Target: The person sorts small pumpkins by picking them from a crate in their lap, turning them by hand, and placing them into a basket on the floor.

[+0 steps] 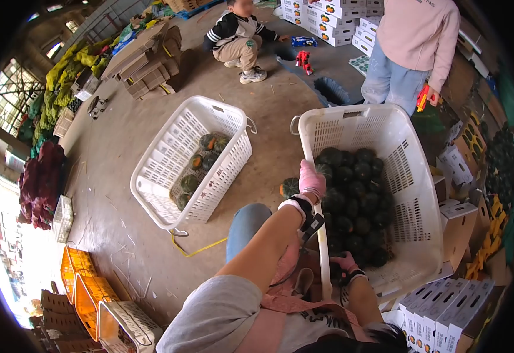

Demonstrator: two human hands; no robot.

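A large white plastic crate stands in front of me, holding many dark green squashes. My left hand, in a pink glove, is closed over the crate's left rim. Just outside that rim sits a green squash with an orange patch. Low inside the crate, my right hand, also gloved in pink, is against the squashes at the near end; its fingers are partly hidden, and I cannot make out its grip.
A second white crate with several green-and-orange squashes stands on the floor to the left. A person crouches beyond, and another stands at right. Flattened cardboard, orange crates and printed boxes lie around.
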